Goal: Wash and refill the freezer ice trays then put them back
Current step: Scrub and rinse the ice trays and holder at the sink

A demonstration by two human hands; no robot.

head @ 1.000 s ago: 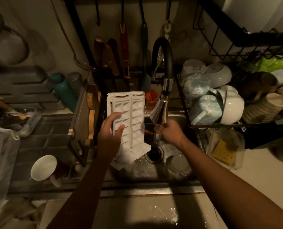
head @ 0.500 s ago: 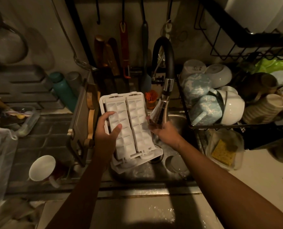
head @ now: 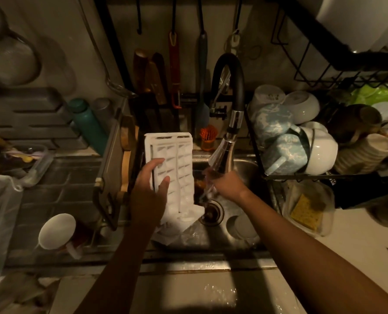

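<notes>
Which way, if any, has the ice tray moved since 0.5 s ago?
Yes. The ice tray swung left, away from the faucet head, and stands straighter; the left hand grips its left edge.

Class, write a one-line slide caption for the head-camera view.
At the sink, the left hand holds a white ice tray on end while the right hand reaches under the running faucet.
</notes>
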